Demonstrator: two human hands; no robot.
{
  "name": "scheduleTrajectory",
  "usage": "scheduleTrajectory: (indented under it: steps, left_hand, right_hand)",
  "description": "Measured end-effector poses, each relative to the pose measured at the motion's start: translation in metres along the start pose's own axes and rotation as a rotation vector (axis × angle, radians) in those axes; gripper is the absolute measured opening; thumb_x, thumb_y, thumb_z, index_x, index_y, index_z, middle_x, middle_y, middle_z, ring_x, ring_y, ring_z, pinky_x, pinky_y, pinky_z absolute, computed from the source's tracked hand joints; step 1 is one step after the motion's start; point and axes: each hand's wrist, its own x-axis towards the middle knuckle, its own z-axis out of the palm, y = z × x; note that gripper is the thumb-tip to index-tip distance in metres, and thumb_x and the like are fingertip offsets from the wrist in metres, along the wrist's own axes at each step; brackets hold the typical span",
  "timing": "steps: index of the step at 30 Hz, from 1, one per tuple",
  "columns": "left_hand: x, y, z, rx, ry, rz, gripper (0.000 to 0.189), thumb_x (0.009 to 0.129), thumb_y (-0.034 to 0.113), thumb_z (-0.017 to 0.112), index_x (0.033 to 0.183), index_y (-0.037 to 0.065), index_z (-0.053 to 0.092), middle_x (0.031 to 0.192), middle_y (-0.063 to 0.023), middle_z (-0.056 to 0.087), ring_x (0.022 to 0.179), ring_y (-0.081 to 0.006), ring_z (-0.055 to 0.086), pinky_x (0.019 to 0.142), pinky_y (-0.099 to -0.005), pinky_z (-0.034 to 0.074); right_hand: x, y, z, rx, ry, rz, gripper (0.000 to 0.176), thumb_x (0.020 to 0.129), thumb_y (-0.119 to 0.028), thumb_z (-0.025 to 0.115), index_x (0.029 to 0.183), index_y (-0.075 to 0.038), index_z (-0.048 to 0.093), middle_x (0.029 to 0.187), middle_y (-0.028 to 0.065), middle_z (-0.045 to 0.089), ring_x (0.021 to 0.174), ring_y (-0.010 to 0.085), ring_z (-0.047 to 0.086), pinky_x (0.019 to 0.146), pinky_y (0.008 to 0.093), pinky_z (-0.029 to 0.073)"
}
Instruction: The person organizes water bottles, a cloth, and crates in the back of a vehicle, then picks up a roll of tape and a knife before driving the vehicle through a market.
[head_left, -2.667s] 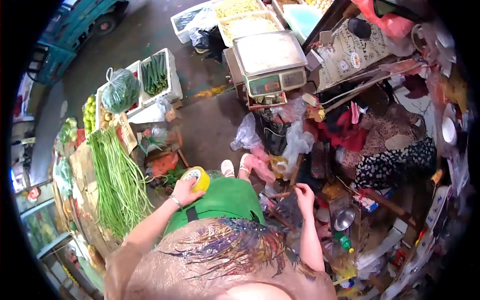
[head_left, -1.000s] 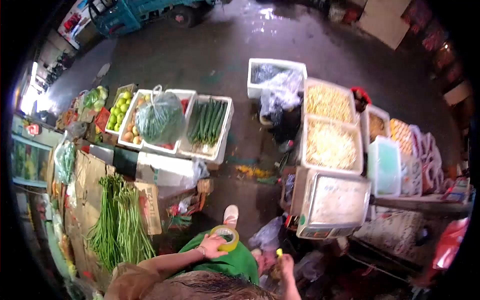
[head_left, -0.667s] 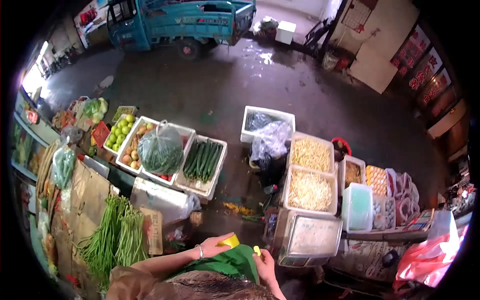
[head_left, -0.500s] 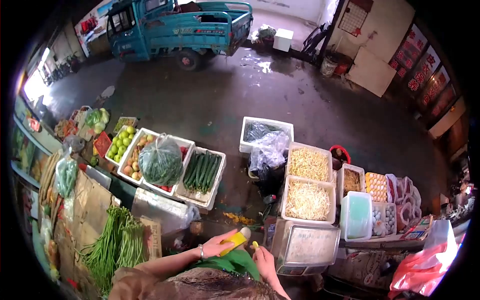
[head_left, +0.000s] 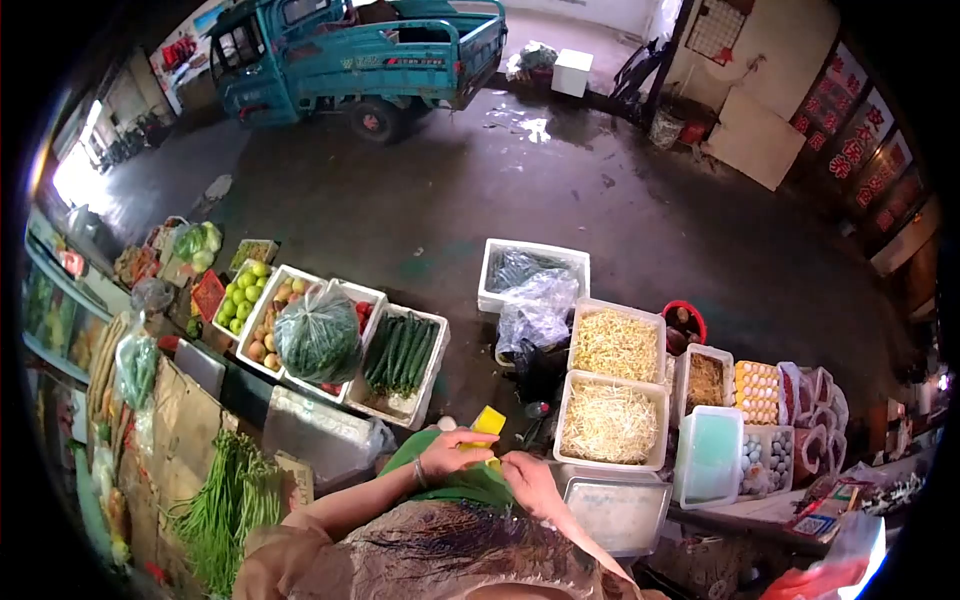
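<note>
My left hand (head_left: 450, 456), with a bracelet at its wrist, grips a yellow box-shaped thing (head_left: 488, 421) whose upper end stands out beyond the fingers. Close against it, my right hand (head_left: 528, 484) has its fingers bent in a pinch. A small yellow piece (head_left: 493, 463) shows at those fingertips, partly hidden by both hands. Green cloth (head_left: 468, 487) lies under the hands, over my lap. To the right of my right hand sits a lidded clear container (head_left: 617, 505).
Bean sprouts (head_left: 610, 420) fill white boxes at right, near eggs (head_left: 757, 388). Left of me lie long green beans (head_left: 232, 500), a box of cucumbers (head_left: 402, 352) and a bagged green vegetable (head_left: 318, 335). A blue three-wheeled truck (head_left: 400, 60) stands across the wet floor (head_left: 400, 200).
My hands have come together: the right moved left and up to the left hand. The yellow box-shaped thing has risen and now points upward. The view has shifted slightly.
</note>
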Motion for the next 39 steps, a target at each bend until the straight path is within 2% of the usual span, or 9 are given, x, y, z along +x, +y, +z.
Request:
scheduleTrajectory:
  steps: [3,6,11,15,17,25,30,34,39]
  left_hand:
    - [0.039,-0.022,-0.022,0.037,0.095,0.257,0.022,0.084,0.023,0.074,0.099,0.008,0.074,0.091,-0.0051,0.067,0.074,-0.0089,0.06,0.064,-0.0228,0.047]
    - [0.072,-0.01,-0.049,0.064,0.095,0.139,0.021,0.083,0.022,0.075,0.091,0.003,0.072,0.086,-0.0046,0.066,0.076,-0.0115,0.06,0.069,-0.0261,0.048]
    - [0.141,-0.025,-0.119,-0.185,0.011,0.102,0.016,0.083,0.017,0.077,0.092,0.006,0.068,0.083,0.0008,0.064,0.073,-0.0073,0.058,0.063,-0.0214,0.045]
    - [0.181,-0.025,-0.166,-0.21,0.081,0.0,0.018,0.085,0.017,0.074,0.096,0.008,0.062,0.077,0.0024,0.062,0.066,-0.0059,0.056,0.057,-0.0212,0.045]
    - [0.191,-0.008,-0.175,-0.19,0.136,-0.008,0.017,0.086,0.017,0.073,0.096,0.008,0.062,0.079,0.0021,0.062,0.066,-0.006,0.056,0.057,-0.0209,0.045]
    - [0.276,0.019,-0.183,-0.003,0.103,0.25,0.018,0.084,0.009,0.074,0.096,0.002,0.063,0.096,-0.0029,0.056,0.091,-0.0124,0.056,0.081,-0.0256,0.047]
    - [0.326,0.054,-0.175,0.014,0.161,0.229,0.015,0.084,0.01,0.073,0.092,0.0,0.064,0.094,-0.0059,0.054,0.089,-0.0159,0.055,0.079,-0.0275,0.046]
    - [0.347,0.088,-0.164,-0.158,0.052,0.122,0.02,0.088,0.009,0.069,0.107,0.005,0.062,0.1,-0.0002,0.057,0.083,-0.0074,0.055,0.07,-0.0225,0.047]
    - [0.362,0.121,-0.156,-0.214,0.015,0.266,0.049,0.091,0.006,0.064,0.134,0.013,0.043,0.103,0.0004,0.059,0.083,-0.007,0.056,0.064,-0.0213,0.045]
  right_hand:
    - [0.039,-0.007,-0.002,0.05,0.052,0.094,0.016,0.089,-0.011,0.055,0.099,-0.001,0.062,0.081,0.019,0.063,0.074,0.0315,0.064,0.069,0.0347,0.05]
    - [0.091,0.008,-0.001,0.025,0.073,0.059,0.015,0.087,-0.011,0.06,0.097,-0.001,0.062,0.082,0.0169,0.065,0.072,0.025,0.064,0.067,0.0331,0.05]
    - [0.186,0.041,0.01,0.043,0.045,-0.004,0.011,0.087,-0.011,0.062,0.091,-0.001,0.061,0.074,0.0103,0.061,0.065,0.0142,0.057,0.061,0.0289,0.046]
    - [0.265,0.047,0.024,0.207,0.224,0.004,0.008,0.09,-0.009,0.058,0.085,-0.003,0.057,0.073,0.0029,0.055,0.067,0.0081,0.05,0.062,0.0247,0.043]
    - [0.301,0.054,0.024,0.508,0.29,0.088,0.013,0.095,-0.012,0.055,0.085,-0.005,0.055,0.074,-0.0006,0.056,0.069,0.0066,0.05,0.064,0.0224,0.042]
    - [0.397,0.072,-0.013,1.269,0.624,0.316,0.018,0.1,-0.025,0.05,0.098,-0.007,0.053,0.086,0.0047,0.062,0.08,0.0146,0.06,0.076,0.0306,0.048]
    - [0.419,0.081,-0.044,1.235,0.588,0.337,0.018,0.101,-0.025,0.048,0.098,-0.008,0.053,0.085,0.0059,0.06,0.075,0.0188,0.058,0.07,0.0337,0.049]
    - [0.425,0.087,-0.089,1.25,0.541,0.277,0.023,0.102,-0.028,0.043,0.094,-0.008,0.052,0.082,0.0052,0.058,0.07,0.0194,0.056,0.066,0.0351,0.048]
    - [0.425,0.106,-0.143,1.272,0.513,0.214,0.019,0.1,-0.025,0.052,0.099,-0.007,0.058,0.072,0.0027,0.057,0.06,0.0134,0.052,0.055,0.0275,0.044]
